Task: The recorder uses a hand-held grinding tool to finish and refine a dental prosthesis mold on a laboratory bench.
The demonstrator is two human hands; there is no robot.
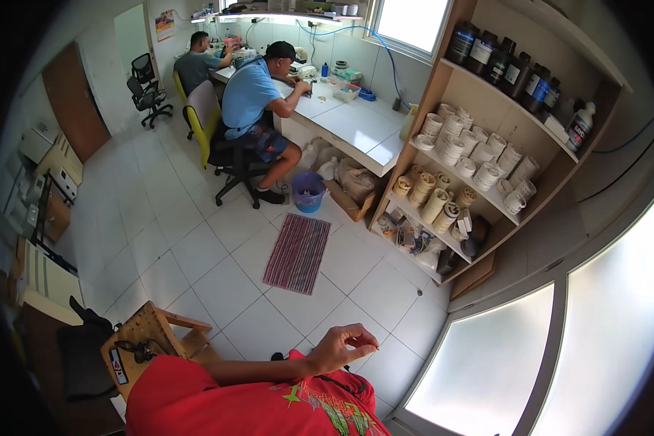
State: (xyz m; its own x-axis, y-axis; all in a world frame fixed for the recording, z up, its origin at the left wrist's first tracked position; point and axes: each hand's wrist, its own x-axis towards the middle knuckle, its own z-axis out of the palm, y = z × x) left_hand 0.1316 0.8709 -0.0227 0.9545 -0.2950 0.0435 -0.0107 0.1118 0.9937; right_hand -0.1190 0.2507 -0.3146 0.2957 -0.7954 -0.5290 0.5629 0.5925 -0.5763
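My left hand [340, 349] is in front of my red shirt [247, 403], its forearm reaching across from the left. The fingers curl toward the thumb in a closed pinch. A tiny dark spot shows at the fingertips, too small to name. Apart from my own clothing, no object touches this hand. My right hand is out of sight. A wooden stool [147, 328] stands close by on the left, with a dark metal object and a phone-like item on its top.
A striped mat [298, 253] lies on the tiled floor [196, 254]. Beyond it are a blue bucket [309, 192] and two seated people at a white workbench [334, 109]. Shelves [443, 156] of stacked white discs and dark bottles line the right, beside a frosted glass door [487, 356].
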